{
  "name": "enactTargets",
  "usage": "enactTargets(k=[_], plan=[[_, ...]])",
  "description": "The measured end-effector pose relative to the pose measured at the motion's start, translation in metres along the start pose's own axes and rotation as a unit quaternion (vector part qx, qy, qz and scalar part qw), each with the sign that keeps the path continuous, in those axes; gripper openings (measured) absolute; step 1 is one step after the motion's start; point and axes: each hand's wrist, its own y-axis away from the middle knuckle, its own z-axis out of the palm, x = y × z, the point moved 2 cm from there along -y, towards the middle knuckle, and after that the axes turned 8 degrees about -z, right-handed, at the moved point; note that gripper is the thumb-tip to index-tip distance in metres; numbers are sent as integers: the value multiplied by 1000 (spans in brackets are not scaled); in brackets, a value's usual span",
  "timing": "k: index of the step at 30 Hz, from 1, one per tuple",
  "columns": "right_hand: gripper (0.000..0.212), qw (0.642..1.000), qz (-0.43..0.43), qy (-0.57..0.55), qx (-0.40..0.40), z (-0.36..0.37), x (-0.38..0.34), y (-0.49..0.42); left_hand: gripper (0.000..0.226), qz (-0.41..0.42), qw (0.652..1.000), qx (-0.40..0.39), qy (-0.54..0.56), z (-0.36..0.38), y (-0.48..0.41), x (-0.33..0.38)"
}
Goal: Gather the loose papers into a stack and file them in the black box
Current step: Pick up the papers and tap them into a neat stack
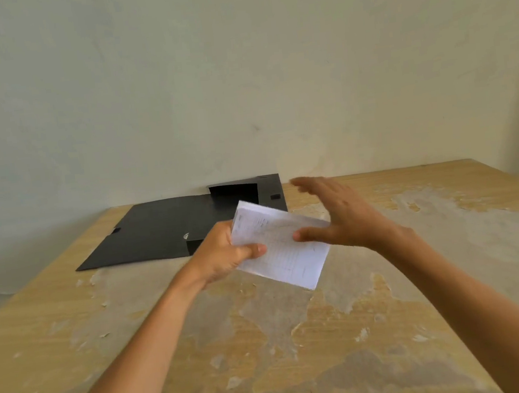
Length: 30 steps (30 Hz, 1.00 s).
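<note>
A stack of white printed papers is held tilted above the table, in front of the black box. My left hand grips the stack's left edge, thumb on top. My right hand is spread open at the stack's right side, with its thumb touching the top sheet and its fingers stretched toward the wall. The black box lies opened flat at the back of the table, its lid spread to the left and its shallow tray at the right, partly hidden behind the papers.
The wooden table has a worn, peeling surface and stands against a pale wall. Its front edge runs along the bottom of the view. No other objects lie on it.
</note>
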Motion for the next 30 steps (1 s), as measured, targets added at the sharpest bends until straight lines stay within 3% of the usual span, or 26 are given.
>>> enactTargets(k=[3,5,6,9,11,13,15,19,24,28,30], plan=[[36,990,14,-61,-128,4,-19,-24,28,6,999,-17,-50,-20,4,26],[10,984,28,-142,-103,10,-24,-30,28,3,998,17,-60,-31,6,33],[7,979,42,-182,-81,15,-23,-30,30,4,997,56,-44,-37,6,31],[26,930,97,-354,-23,37,-19,-29,56,-22,978,185,92,-42,9,14],[42,877,101,-469,7,55,-20,-30,66,-54,972,163,163,-31,10,-1],[43,840,96,-534,28,71,-25,-34,49,-70,966,103,227,-11,11,-9],[43,824,107,-554,40,84,-30,-38,30,-78,952,129,267,0,6,-12],[29,868,145,-474,25,96,-28,-45,20,-94,948,221,210,-16,-14,-18],[32,877,198,-439,-6,98,-13,-61,21,-108,962,198,151,-49,-50,-20],[45,949,214,-228,42,98,9,-77,30,-127,967,195,107,-78,-96,-22],[39,968,201,-119,89,100,26,-79,32,-150,967,187,84,-92,-121,-28]])
